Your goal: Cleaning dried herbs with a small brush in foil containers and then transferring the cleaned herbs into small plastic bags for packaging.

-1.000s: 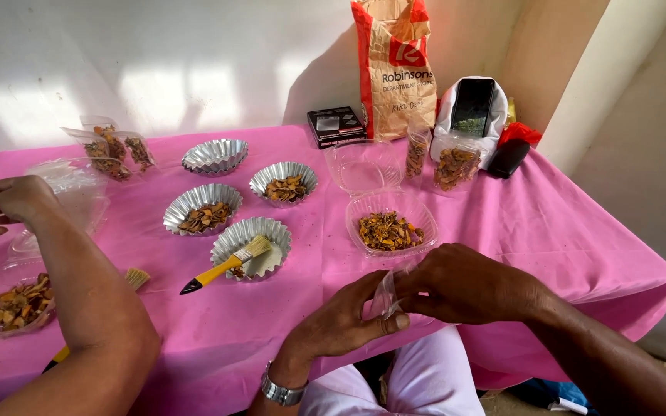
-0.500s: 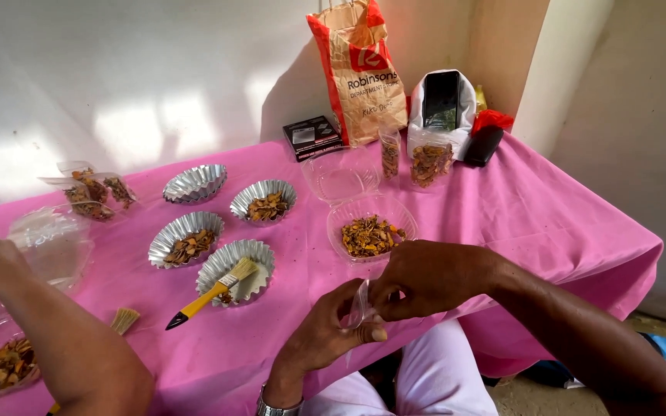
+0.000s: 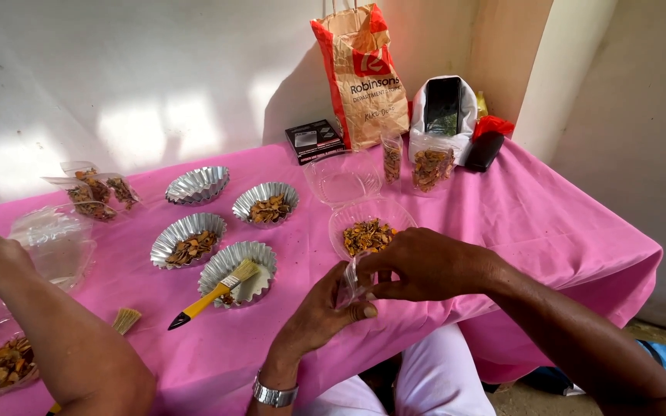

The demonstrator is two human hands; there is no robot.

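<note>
My left hand (image 3: 325, 308), with a metal watch on the wrist, and my right hand (image 3: 425, 266) meet at the front edge of the pink table (image 3: 549, 223). Both pinch a small clear plastic bag (image 3: 348, 286) between their fingertips; I cannot tell what is in it. Just behind my hands stands a clear plastic bowl (image 3: 368, 231) of dried orange-brown pieces. A foil tin (image 3: 237, 266) to the left holds a yellow-handled brush (image 3: 210, 293).
Another person's arm (image 3: 48, 331) reaches in at the left, near a clear container (image 3: 55, 243). Three more foil tins (image 3: 198, 183) (image 3: 265, 204) (image 3: 188, 246), an empty clear bowl (image 3: 341, 181), filled small bags (image 3: 431, 166) and a brown-and-red paper bag (image 3: 360, 77) stand behind.
My hands stay together on the small bag, now slightly nearer the bowl. The other person's hand has drawn back toward the left edge.
</note>
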